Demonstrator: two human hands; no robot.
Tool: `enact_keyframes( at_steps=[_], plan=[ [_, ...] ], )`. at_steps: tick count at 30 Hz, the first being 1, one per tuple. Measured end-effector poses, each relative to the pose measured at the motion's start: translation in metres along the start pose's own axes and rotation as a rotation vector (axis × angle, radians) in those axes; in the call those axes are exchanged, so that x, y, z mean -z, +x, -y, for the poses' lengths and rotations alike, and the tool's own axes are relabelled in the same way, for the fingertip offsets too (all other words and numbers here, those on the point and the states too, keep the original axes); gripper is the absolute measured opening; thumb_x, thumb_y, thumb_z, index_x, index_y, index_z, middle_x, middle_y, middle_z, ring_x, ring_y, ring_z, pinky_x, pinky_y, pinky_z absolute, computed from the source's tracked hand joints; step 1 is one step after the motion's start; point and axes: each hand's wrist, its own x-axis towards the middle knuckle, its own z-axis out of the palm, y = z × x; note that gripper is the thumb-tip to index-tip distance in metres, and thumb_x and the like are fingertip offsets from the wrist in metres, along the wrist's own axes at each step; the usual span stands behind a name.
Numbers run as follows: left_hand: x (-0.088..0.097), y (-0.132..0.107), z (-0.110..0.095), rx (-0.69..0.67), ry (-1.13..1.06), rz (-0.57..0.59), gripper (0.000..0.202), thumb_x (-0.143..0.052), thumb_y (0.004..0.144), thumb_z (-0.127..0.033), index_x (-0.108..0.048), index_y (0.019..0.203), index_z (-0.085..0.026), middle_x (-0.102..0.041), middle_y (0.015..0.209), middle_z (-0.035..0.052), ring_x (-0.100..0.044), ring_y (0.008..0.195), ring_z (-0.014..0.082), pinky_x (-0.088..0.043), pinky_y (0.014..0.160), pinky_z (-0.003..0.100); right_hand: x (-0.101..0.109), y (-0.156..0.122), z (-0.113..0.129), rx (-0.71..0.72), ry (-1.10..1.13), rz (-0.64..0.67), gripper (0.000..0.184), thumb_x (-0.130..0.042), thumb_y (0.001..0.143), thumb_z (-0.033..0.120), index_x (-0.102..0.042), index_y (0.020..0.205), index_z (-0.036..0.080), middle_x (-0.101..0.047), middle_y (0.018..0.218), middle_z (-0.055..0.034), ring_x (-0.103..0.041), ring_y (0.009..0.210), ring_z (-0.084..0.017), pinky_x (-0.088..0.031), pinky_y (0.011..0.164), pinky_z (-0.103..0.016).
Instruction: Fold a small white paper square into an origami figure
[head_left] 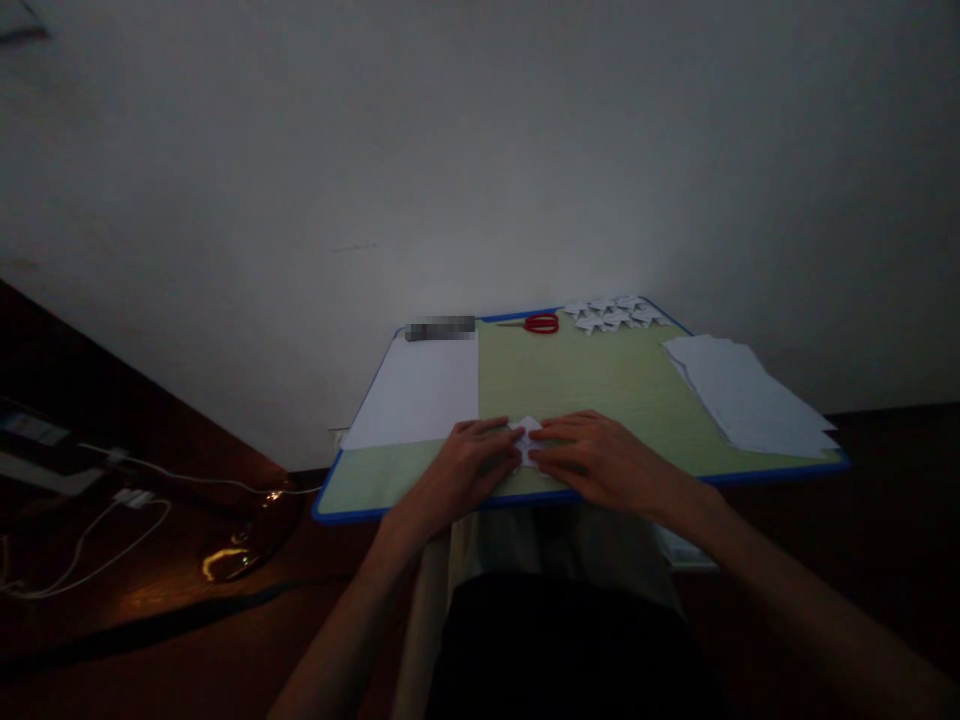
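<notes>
A small folded white paper piece [527,438] lies near the front edge of a green board with a blue rim [352,515]. My left hand [469,462] rests on its left side, fingers pressed together on the paper. From the right, my right hand [600,458] presses down on the same piece with its fingertips. Most of the paper is hidden under the fingers.
A white sheet [421,392] lies at the board's left, a stack of white sheets [746,395] at its right. Red scissors [540,323] and several folded paper shapes [615,313] sit at the far edge. Cables [135,495] trail on the dark floor at left.
</notes>
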Motion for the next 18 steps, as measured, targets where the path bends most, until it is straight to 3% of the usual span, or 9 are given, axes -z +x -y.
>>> enact_keyframes(
  at_steps=[7, 15, 18],
  plan=[
    [0.002, -0.001, -0.003, -0.031, 0.03, 0.03, 0.039, -0.051, 0.108, -0.026, -0.057, 0.146, -0.018, -0.068, 0.142, 0.0137, -0.061, 0.137, 0.0275, -0.052, 0.111, 0.053, 0.001, -0.008, 0.016, 0.008, -0.046, 0.027, 0.036, -0.05, 0.108, 0.03, -0.068, 0.136, 0.016, -0.066, 0.146, -0.0126, -0.059, 0.139, -0.03, -0.048, 0.116, -0.052],
    [-0.003, -0.004, -0.013, -0.038, 0.146, 0.11, 0.031, -0.051, 0.104, -0.015, -0.065, 0.132, -0.02, -0.061, 0.152, 0.01, -0.053, 0.145, 0.0303, -0.045, 0.117, 0.056, 0.01, 0.007, 0.019, 0.035, -0.046, 0.143, 0.031, -0.048, 0.107, 0.023, -0.073, 0.122, 0.013, -0.073, 0.131, -0.0164, -0.068, 0.124, -0.031, -0.054, 0.109, -0.051],
    [-0.001, -0.008, -0.017, -0.039, 0.15, 0.141, 0.035, -0.049, 0.105, -0.018, -0.059, 0.138, -0.021, -0.054, 0.159, 0.0098, -0.047, 0.15, 0.0279, -0.038, 0.122, 0.055, 0.009, 0.001, 0.015, 0.055, 0.011, 0.133, 0.033, -0.049, 0.107, 0.024, -0.069, 0.131, 0.013, -0.068, 0.14, -0.0164, -0.06, 0.137, -0.031, -0.05, 0.116, -0.051]
  ],
)
